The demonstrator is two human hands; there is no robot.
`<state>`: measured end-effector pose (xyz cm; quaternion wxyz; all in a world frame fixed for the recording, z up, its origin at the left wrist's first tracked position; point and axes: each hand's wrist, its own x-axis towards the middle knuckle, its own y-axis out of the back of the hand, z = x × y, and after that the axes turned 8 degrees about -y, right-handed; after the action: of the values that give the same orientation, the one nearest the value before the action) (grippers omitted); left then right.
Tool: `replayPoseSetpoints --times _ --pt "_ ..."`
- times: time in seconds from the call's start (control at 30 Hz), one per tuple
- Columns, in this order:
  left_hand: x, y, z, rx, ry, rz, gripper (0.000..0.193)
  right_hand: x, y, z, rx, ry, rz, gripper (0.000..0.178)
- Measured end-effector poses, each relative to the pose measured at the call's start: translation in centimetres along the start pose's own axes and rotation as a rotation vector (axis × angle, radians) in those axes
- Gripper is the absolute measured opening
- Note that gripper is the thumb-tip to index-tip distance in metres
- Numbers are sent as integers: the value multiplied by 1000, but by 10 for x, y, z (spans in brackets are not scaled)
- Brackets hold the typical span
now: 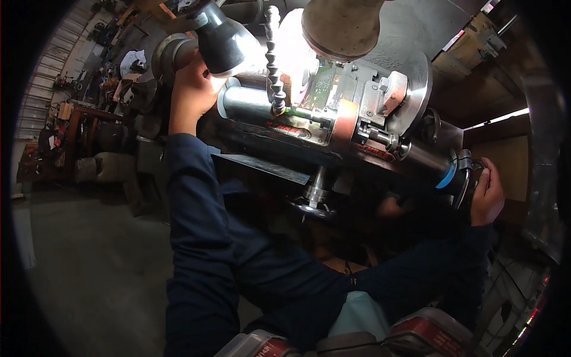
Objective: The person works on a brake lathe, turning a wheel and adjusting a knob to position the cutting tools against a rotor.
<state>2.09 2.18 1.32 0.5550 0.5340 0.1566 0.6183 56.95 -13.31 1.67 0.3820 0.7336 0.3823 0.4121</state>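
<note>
Left hand wrapped round the dark lever knob top-left of the grinding machine, right hand closed on the handwheel at its right end — both prob. rigid, heavy metal, best gripped at rim & knob.

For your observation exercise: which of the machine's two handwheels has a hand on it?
The handwheel at the machine's right end, gripped by the right hand; the lower middle handwheel is untouched.

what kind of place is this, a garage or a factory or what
Most likely a machine workshop. Both hands are on a heavy metal machine lit by a work lamp, with a handwheel beneath it and cluttered benches across the concrete floor.
</note>
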Motion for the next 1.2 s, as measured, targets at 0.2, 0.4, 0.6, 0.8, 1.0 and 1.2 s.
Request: replayPoseSetpoints --times 0.2,0.4,0.6,0.8,1.0,1.2 --pt "-1 -1 3 34 -27 28 27 -28 -18 -3 28 113 251 31" --pt "-3 0 2 -50 37 61 27 -58 -61 27 72 88 502 43" --pt "-29 10 19 78 11 480 16 -69 -92 48 225 246 593 53" --pt "-132 6 143 -324 -378 87 30 -62 -41 15 143 -22 345 52" --pt "-175 -73 139 -324 392 -934 92 -29 -14 -1 -10 -32 151 41" --pt "-176 -107 124 -709 279 -919 104 39 -13 38 -182 14 -140 38"
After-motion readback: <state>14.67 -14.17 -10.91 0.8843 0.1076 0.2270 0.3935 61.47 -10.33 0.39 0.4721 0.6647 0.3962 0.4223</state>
